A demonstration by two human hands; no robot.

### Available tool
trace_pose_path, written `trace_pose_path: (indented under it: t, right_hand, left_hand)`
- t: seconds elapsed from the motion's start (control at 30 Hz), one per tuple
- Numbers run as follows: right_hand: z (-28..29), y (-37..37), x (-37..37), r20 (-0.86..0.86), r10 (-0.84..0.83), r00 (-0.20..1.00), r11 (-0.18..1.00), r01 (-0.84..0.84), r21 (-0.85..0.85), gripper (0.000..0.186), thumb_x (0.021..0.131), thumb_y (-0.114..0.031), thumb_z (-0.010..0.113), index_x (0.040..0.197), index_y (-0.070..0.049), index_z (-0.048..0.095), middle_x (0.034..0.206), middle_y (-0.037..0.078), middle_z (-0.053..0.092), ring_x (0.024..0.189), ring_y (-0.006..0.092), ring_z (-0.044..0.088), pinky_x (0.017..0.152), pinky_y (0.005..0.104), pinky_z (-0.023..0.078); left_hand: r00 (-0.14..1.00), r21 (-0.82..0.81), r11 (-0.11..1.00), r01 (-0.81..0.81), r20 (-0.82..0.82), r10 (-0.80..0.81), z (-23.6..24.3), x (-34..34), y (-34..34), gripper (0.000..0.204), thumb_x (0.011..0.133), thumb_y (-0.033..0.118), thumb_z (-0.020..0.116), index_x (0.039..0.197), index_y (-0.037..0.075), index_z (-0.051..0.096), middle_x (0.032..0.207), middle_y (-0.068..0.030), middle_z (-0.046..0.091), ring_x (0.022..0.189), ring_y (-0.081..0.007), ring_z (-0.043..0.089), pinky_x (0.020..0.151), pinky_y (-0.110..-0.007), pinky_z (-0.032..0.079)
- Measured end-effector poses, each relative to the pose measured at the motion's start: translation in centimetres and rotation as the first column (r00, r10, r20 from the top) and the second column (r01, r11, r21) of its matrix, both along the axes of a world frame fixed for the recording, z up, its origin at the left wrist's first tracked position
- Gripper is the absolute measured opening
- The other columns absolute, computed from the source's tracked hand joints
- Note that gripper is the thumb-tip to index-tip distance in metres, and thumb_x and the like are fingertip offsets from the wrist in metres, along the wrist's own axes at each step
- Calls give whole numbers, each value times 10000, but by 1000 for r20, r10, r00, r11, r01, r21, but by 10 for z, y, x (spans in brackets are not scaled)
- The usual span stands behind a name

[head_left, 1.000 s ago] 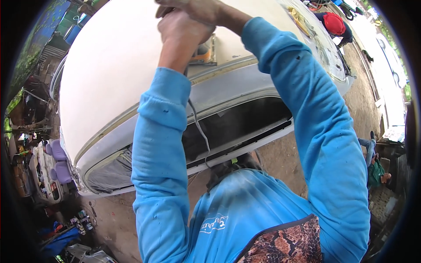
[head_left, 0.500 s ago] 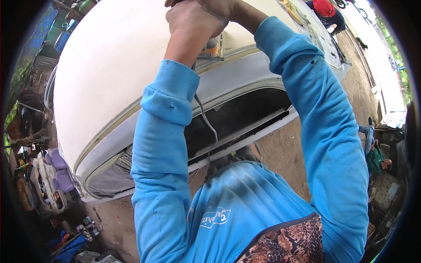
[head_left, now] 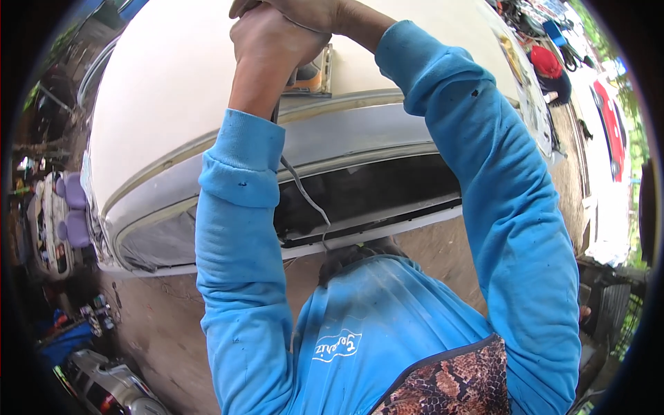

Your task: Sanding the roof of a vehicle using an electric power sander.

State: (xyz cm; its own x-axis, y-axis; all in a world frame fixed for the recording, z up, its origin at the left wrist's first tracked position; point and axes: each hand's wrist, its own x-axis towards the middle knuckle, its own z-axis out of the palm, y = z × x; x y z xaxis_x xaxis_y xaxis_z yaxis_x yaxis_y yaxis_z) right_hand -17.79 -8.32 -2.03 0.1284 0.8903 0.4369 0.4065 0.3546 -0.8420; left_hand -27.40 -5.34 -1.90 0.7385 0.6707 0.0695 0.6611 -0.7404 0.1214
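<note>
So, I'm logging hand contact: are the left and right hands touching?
Touching: the head view shows the right hand lapped over the left hand, without a gap.

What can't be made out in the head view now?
All in the head view:
Right hand: partly cut off by the upper edge.
Left hand: fingers hidden by the right hand and upper edge, grip unclear.
Orange tool: partly hidden behind the left hand.
Grey cord: upper part partly hidden behind the blue left sleeve.
</note>
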Motion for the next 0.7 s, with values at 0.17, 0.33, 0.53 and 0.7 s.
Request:
trace_pose_path:
  t: [0.17,0.33,0.53,0.7]
  right_hand:
    - [5,34,-39,34,74,997,997,-74,-2,545,1005,-444,566,963,66,755,969,194,753,927,242,680,901,362,524]
    - [5,43,-55,71,90,993,996,-90,-2,549,1000,-445,570,971,71,755,961,200,756,919,244,686,900,366,527]
    - [2,8,-29,44,46,998,999,-46,3,545,997,-436,573,960,78,749,937,193,754,908,235,685,892,362,527]
    - [-2,-32,18,50,-26,998,999,24,33,528,1006,-419,567,941,75,745,919,182,749,896,226,678,879,358,527]
  left_hand:
    - [992,-9,994,-106,71,106,-3,-42,28,339,882,340,647,1061,67,740,1099,-181,751,1049,-298,723,912,-382,574]
    - [996,-247,969,2,88,21,12,-76,49,405,850,447,657,983,77,752,868,-148,737,787,-266,724,743,-369,588]
    - [980,121,992,-32,199,7,-9,-38,4,432,842,475,680,906,53,744,692,-135,718,574,-233,705,572,-366,584]
    - [989,-99,994,-42,139,56,22,6,-55,384,754,378,753,996,80,767,930,-127,771,885,-264,754,818,-352,607]
